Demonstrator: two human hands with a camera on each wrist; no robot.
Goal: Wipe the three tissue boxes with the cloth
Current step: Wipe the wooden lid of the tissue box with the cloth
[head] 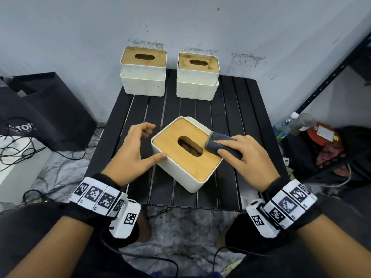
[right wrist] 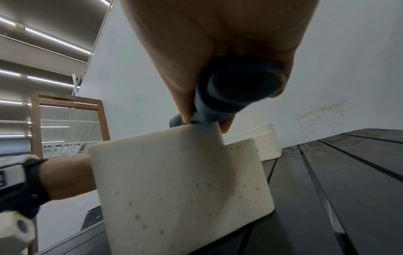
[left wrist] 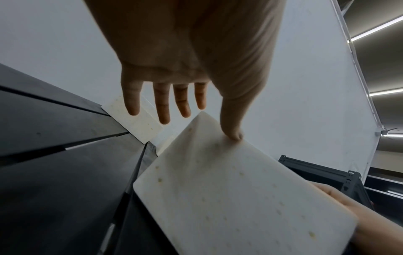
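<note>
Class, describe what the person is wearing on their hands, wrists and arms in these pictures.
Both hands are bare: left hand, right hand. Each wrist carries a black strap ringed with white blocks printed with black square-code markers, plus a white camera housing bearing another marker. A thin black cable trails from the left unit. The forearms show no sleeves.

Even, soft indoor light, no hard shadows. Ceiling strip lights point(right wrist: 54, 40) glare in wrist views. Strong fisheye bend at edges; close-ups slightly blurred w/ noise.
</note>
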